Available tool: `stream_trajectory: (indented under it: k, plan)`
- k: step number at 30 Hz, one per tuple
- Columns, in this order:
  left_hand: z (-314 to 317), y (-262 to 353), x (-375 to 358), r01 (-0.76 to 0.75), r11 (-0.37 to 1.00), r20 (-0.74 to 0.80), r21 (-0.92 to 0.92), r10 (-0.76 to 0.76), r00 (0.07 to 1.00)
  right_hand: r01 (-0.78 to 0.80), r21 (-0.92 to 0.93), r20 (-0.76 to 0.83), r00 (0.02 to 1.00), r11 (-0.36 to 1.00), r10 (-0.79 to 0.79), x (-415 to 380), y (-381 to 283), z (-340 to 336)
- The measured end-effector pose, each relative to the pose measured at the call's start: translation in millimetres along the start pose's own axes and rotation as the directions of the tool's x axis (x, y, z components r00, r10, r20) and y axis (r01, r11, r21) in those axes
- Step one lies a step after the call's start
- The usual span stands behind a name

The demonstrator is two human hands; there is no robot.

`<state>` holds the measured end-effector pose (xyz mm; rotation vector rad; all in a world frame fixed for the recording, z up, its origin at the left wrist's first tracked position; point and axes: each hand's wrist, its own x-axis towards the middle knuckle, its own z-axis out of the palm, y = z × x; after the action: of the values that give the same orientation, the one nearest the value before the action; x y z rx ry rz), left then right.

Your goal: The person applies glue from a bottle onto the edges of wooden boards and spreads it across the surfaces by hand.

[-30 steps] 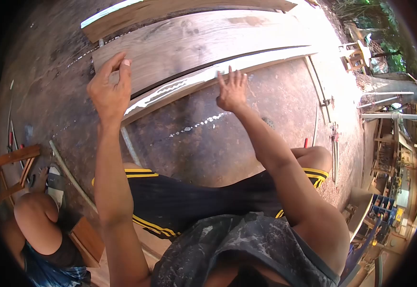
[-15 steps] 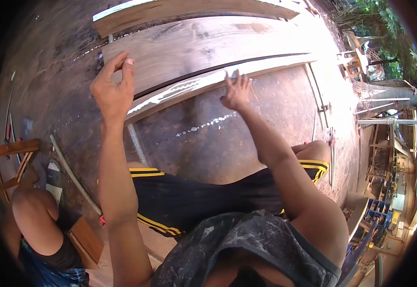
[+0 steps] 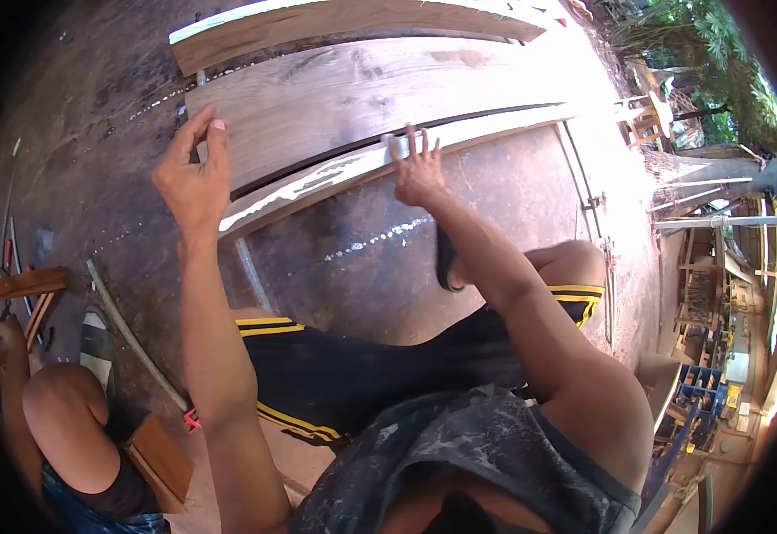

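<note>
The right hand point(image 3: 418, 175), grip spread wide, is at the white-streaked plank point(image 3: 317, 183) beside the wide board point(image 3: 344, 93); the left hand point(image 3: 192, 185) curls narrowly, contents unclear. Likely stiff, hefty and slick on top, the plank is best held by its bare sides.

Long boards, three, spread from ten to one o'clock: one far board point(image 3: 353, 37), one wide board point(image 3: 335, 92), one near board point(image 3: 317, 186). Thin bars beside the near board, two: a left bar point(image 3: 251, 272) at nine, a right bar point(image 3: 576, 165) at two. One wooden chair point(image 3: 645, 125), also at two. One co-worker point(image 3: 66, 429) at eight. One curved pipe point(image 3: 135, 341) between eight and nine.
</note>
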<state>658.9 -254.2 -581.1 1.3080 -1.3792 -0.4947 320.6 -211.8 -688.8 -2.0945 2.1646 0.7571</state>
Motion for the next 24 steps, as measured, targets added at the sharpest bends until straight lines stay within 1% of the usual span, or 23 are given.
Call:
stream_trajectory:
  k: [1,3,4,5,6,7,9,10,12,13,15,17,18,19,21,22,23,24]
  plan:
    - [2,-3,2,-0.019,0.999,0.022,0.033,0.018,1.000,0.115,-0.002,-0.066,0.991,0.993,-0.114,12,-11,7]
    - [8,-2,-1,-0.041,0.997,0.084,0.067,0.035,0.996,0.243,0.003,-0.047,0.969,0.970,-0.242,-10,-28,-42]
    - [10,0,-3,-0.106,0.990,0.086,0.097,0.098,0.991,0.234,0.017,-0.038,0.972,0.972,-0.234,-18,-26,-37]
    - [10,1,-3,-0.171,0.977,0.078,0.127,0.162,0.984,0.219,0.014,-0.090,0.972,0.976,-0.217,-22,-23,-35]
    - [9,1,-3,-0.171,0.977,0.078,0.131,0.162,0.984,0.209,0.008,-0.145,0.968,0.978,-0.206,-22,-19,-34]
    - [9,-1,-3,-0.162,0.976,0.080,0.144,0.152,0.985,0.215,0.007,-0.151,0.966,0.977,-0.212,-18,-14,-32]
    - [11,-3,-2,-0.152,0.976,0.094,0.153,0.139,0.986,0.242,-0.034,0.002,0.970,0.970,-0.242,-15,-1,-12]
    - [12,-5,-3,-0.159,0.974,0.098,0.164,0.144,0.985,0.147,-0.068,0.005,0.989,0.987,-0.147,1,8,2]
    - [17,-4,1,-0.176,0.968,0.106,0.177,0.159,0.982,-0.070,0.006,0.162,0.984,0.998,0.068,22,50,0]
    - [17,-2,-1,-0.165,0.972,0.118,0.165,0.147,0.982,-0.192,0.083,0.157,0.972,0.978,0.177,26,67,6]
    - [23,3,-1,-0.150,0.977,0.120,0.148,0.133,0.984,-0.200,0.043,0.118,0.974,0.979,0.194,17,82,-8]
    - [29,7,-1,-0.122,0.985,0.136,0.124,0.105,0.985,-0.012,-0.011,0.030,0.999,1.000,0.012,3,67,-20]
    - [32,7,-1,-0.125,0.984,0.137,0.123,0.108,0.985,0.062,-0.065,0.170,0.984,0.996,-0.050,-4,58,-36]
    - [35,5,0,-0.158,0.979,0.152,0.126,0.139,0.979,0.057,-0.060,0.164,0.985,0.997,-0.046,7,65,-25]
    - [39,2,3,-0.196,0.971,0.166,0.134,0.174,0.971,-0.161,-0.030,0.145,0.976,0.986,0.164,47,93,8]
    - [39,1,3,-0.158,0.981,0.160,0.111,0.139,0.977,-0.269,-0.008,0.141,0.953,0.963,0.267,53,111,8]
    - [39,0,2,-0.116,0.989,0.158,0.088,0.102,0.982,-0.311,0.030,0.104,0.946,0.950,0.306,55,126,12]
    - [37,1,2,-0.108,0.990,0.159,0.094,0.092,0.983,-0.317,0.059,0.091,0.946,0.947,0.311,49,136,20]
